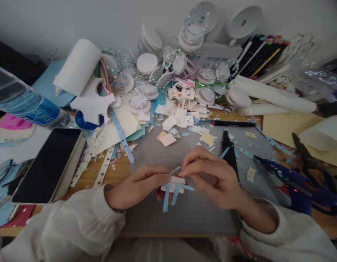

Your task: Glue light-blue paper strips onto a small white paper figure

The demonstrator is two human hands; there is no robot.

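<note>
Over the grey cutting mat [146,222], my left hand [146,182] pinches a small white paper square [172,187] with several light blue paper strips sticking out from it like limbs. My right hand [212,174] is at the square's upper right edge, its thumb and fingertips pressed together beside a short blue strip. Whether those fingertips hold anything is blurred. Beyond the hands lie loose white and cream paper squares [167,139] and a pile of similar paper figures [188,94], one with a drawn smiling face.
A blue glue gun [291,182] with a red light and dark scissors [307,153] lie at the right. Black pens rest on the mat. A phone [48,165] and a water bottle [29,98] are at the left. White discs with blue-dotted strings crowd the back.
</note>
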